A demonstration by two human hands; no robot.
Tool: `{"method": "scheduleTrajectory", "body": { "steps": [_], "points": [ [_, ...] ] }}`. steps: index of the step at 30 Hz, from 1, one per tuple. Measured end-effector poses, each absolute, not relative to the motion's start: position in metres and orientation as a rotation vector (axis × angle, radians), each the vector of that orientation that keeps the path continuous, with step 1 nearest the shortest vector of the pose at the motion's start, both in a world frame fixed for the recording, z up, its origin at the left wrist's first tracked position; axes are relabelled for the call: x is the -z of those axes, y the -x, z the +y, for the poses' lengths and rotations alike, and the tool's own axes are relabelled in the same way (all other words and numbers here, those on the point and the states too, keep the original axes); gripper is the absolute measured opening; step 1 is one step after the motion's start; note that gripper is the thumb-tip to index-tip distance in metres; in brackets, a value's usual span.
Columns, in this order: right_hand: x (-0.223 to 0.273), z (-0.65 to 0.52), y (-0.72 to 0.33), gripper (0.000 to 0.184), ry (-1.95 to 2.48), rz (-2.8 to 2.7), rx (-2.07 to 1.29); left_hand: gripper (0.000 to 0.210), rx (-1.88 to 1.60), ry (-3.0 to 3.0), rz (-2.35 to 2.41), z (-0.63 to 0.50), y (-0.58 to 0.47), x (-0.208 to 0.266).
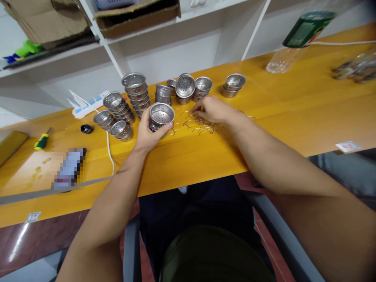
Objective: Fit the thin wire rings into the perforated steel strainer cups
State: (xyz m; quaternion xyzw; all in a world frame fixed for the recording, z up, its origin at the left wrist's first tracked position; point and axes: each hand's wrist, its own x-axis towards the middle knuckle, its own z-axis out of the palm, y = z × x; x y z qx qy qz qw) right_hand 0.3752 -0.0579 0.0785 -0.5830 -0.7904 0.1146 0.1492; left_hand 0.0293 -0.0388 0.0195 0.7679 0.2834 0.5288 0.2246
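My left hand [148, 133] is wrapped round a perforated metal cup [162, 114], with another cup partly visible beneath it. Over a loose spread of thin bent wire pieces [202, 126] is my right hand [210, 109], its fingers pinched together at the wires; whether a wire is between them is hard to make out. Several stacks of similar perforated cups stand behind and to the left, the tallest stack [136, 92] just behind my left hand. One tilted cup [185, 86] rests on others at the back, and a short stack [234, 85] stands farther right.
On the left lie a phone [69, 168], a screwdriver [43, 141], a small black round object [86, 128] and a white power strip [91, 104] with a cable. A plastic bottle [299, 41] stands at the back right. White shelving [176, 51] rises along the table's rear edge.
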Motion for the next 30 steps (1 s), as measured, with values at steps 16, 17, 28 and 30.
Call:
{"method": "scheduleTrajectory", "body": {
  "steps": [16,17,28,30],
  "points": [
    [-0.079,-0.06,-0.336,0.011,1.954,-2.391,-0.163,0.114,-1.36,-2.172,0.788,-0.051,-0.034,-0.031],
    [-0.08,-0.06,-0.338,0.01,1.943,-2.392,-0.163,0.114,-1.366,-2.171,0.789,-0.051,-0.035,-0.031],
    [-0.092,-0.07,-0.359,0.039,1.603,-2.186,-0.53,0.12,-1.405,-2.105,0.744,-0.046,-0.036,-0.024],
    [-0.087,-0.069,-0.362,0.028,1.493,-2.121,-0.595,0.12,-1.395,-2.101,0.75,-0.045,-0.036,-0.022]
  ]
}}
